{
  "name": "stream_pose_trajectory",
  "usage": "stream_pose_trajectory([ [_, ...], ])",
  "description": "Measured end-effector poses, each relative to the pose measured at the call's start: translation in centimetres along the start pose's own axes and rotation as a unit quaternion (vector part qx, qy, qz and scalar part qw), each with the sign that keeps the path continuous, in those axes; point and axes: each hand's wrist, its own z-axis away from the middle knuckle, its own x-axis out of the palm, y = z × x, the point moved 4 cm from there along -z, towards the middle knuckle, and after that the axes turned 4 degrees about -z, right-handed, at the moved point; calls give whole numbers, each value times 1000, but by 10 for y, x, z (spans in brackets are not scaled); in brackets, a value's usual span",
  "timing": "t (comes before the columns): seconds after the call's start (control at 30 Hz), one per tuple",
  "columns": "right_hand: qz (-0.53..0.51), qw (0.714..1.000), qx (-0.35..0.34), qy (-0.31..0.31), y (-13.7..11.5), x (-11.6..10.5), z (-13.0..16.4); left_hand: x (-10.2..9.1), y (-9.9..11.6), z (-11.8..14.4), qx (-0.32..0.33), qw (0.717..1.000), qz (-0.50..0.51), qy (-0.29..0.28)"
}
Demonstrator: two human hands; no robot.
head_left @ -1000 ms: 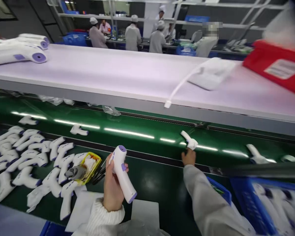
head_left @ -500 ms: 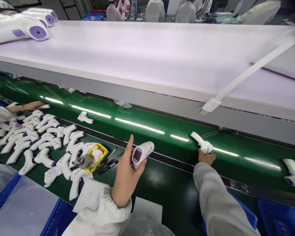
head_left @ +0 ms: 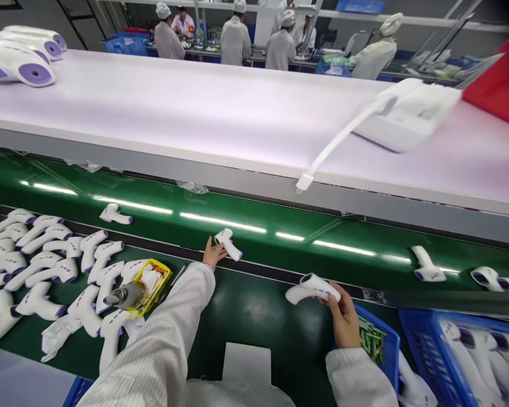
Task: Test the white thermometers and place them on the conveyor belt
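a white-and-purple thermometer gun [head_left: 311, 286] rides in the right hand [head_left: 343, 316], fingers wrapped around its handle end while the barrel points left over the dark green tabletop [head_left: 254, 316]; the grip looks closed firmly about it. a second thermometer gun [head_left: 228, 244] lies on the glossy green conveyor belt [head_left: 280, 226], where the left hand [head_left: 213, 252] reaches out, fingers spread and touching its near end, not yet closed around it. the moulded plastic shell looks light, rigid and smooth, likely a little slippery, so the narrow handle seems the surest place to take hold, away from the sensor tip. to the left, rows of finished guns [head_left: 46, 271] crowd beside a yellow tray [head_left: 150, 285]; blue bins [head_left: 462, 350] sit at right, and capped workers [head_left: 235, 39] stand beyond the pale upper shelf [head_left: 195, 113].
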Motion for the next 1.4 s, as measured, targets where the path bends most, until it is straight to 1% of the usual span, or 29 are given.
stream_pose_trajectory([
  [0.07,-29,999,16,-10,-10,5,25,6,-2,16,-7,998,-15,-56],
  [0.13,-73,996,33,-31,-25,19,49,16,-4,49,-18,988,-39,-147],
  [0.17,-105,992,43,-52,-35,29,60,22,-4,70,-25,979,-47,-199],
  [0.23,-180,976,63,-104,-57,54,83,32,-4,120,-36,950,-56,-305],
  [0.27,-217,965,72,-130,-69,66,94,35,-3,146,-34,937,-59,-343],
  [0.3,-249,952,85,-158,-81,78,105,36,0,169,-19,927,-64,-369],
  [0.33,-276,937,100,-187,-92,89,115,34,5,189,19,927,-75,-367],
  [0.37,-300,923,114,-213,-103,98,125,31,10,206,52,931,-85,-352],
  [0.43,-338,897,130,-254,-122,111,144,22,20,230,113,939,-101,-309],
  [0.5,-370,879,123,-272,-138,116,159,14,29,246,152,939,-120,-284],
  [0.63,-413,855,118,-291,-158,114,183,1,45,273,215,925,-146,-276],
  [0.73,-434,847,130,-278,-167,109,197,-6,53,293,227,917,-155,-291],
  [0.8,-443,841,135,-282,-172,107,206,-9,55,305,232,909,-170,-300],
  [0.87,-447,834,136,-293,-177,106,214,-13,56,314,242,906,-179,-297],
  [0.93,-452,829,135,-299,-181,106,220,-16,57,321,246,910,-174,-285],
  [1.0,-462,824,129,-302,-185,105,223,-18,57,325,245,913,-168,-279],
  [1.13,-485,813,107,-305,-192,105,226,-20,58,332,250,911,-160,-286],
  [1.27,-498,797,133,-316,-194,108,230,-22,57,334,226,924,-128,-280],
  [1.4,-498,792,130,-328,-196,111,232,-25,56,334,205,935,-108,-269],
])
